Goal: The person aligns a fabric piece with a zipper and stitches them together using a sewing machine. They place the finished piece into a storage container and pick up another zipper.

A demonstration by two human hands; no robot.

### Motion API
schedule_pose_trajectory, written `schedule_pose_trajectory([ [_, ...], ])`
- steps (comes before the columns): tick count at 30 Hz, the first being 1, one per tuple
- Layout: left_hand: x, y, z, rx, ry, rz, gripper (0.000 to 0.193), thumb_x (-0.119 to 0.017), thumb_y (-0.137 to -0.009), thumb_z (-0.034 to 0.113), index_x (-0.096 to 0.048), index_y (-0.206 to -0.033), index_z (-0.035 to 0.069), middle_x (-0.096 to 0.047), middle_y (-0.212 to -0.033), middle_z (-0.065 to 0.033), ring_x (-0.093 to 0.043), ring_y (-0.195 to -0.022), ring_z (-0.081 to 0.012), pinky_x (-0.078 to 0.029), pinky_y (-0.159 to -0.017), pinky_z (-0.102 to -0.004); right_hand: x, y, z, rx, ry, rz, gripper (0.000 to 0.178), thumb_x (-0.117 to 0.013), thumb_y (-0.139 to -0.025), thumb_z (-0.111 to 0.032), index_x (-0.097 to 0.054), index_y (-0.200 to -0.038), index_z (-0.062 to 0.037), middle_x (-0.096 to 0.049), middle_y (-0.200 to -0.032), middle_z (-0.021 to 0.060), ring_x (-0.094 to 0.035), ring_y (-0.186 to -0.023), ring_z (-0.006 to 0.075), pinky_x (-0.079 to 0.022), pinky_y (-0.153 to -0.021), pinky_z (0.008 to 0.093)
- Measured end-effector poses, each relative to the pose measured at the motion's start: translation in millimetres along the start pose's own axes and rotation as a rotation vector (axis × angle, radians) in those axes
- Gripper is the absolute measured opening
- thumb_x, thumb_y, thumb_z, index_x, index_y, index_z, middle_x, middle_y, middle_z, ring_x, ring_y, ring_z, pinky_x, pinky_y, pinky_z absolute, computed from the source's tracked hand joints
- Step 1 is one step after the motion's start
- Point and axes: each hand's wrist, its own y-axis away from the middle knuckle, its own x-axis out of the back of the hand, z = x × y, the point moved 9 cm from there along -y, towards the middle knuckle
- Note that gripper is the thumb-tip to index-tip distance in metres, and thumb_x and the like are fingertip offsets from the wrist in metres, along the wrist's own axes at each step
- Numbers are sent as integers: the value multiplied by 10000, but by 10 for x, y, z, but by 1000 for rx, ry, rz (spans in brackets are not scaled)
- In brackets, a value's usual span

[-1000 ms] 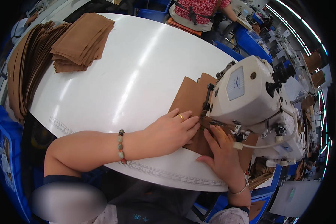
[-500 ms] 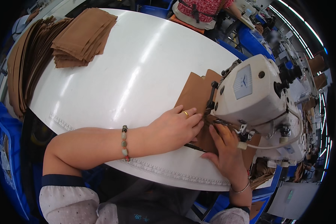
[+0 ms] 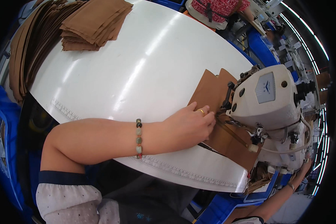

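A brown fabric piece (image 3: 207, 89) lies under the white sewing machine (image 3: 283, 95), with a narrow dark strip or fold running along it towards the needle area. My left hand (image 3: 192, 127), with a ring and a beaded bracelet, rests on its left part. The fingers are bent and pressed together on the cloth beside the presser foot; their tips are partly hidden. My right hand (image 3: 306, 168) is off the fabric, reaching far out to the right end of the machine. It is small and partly covered there, so its fingers do not show clearly.
A stack of brown fabric pieces (image 3: 95, 24) lies at the far left of the white table (image 3: 138, 78), beside a long hanging bundle (image 3: 28, 52). More brown pieces (image 3: 259, 177) sit below the machine. Blue bins (image 3: 5, 130) stand around. Another person (image 3: 216, 11) sits across the table.
My right hand has left the fabric and stretched out to the machine's right end, uncovering the strip on the cloth. My left hand stays on the fabric. The whole view has shifted slightly.
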Motion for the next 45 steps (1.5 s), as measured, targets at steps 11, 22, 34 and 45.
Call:
schedule_pose_trajectory([
  [11,-39,-11,21,-11,-67,14,472,-614,-1010,358,-677,-1294,-13,-631,-1370,-170,-573,-1326,-328,-478,-1028,-442,32,1271,442,252,128,530,508,-604,-1046,-364,-619,-1426,-28,-627,-1440,138,-621,-1250,264,-476,-1073,385],
  [22,-35,-11,26,-26,-74,0,488,-601,-1017,360,-664,-1303,-31,-628,-1373,-201,-577,-1326,-346,-496,-1011,-458,-39,654,824,-213,-666,213,748,-688,-991,-486,-513,-1452,76,-555,-1478,176,-551,-1325,289,-419,-1137,402],
  [34,-66,-13,11,-25,-34,-53,491,-602,-1013,350,-655,-1299,-46,-630,-1354,-209,-585,-1312,-351,-501,-995,-460,-123,656,1122,-251,-908,207,699,-687,-1002,-455,-498,-1479,19,-527,-1513,157,-524,-1356,294,-428,-1133,447],
  [45,-20,-2,11,-35,-26,-15,483,-617,-999,348,-666,-1273,-47,-629,-1338,-205,-596,-1293,-345,-504,-980,-455,-125,702,1229,-189,-911,192,767,-702,-973,-506,-491,-1485,25,-536,-1509,155,-524,-1353,283,-418,-1145,434],
])
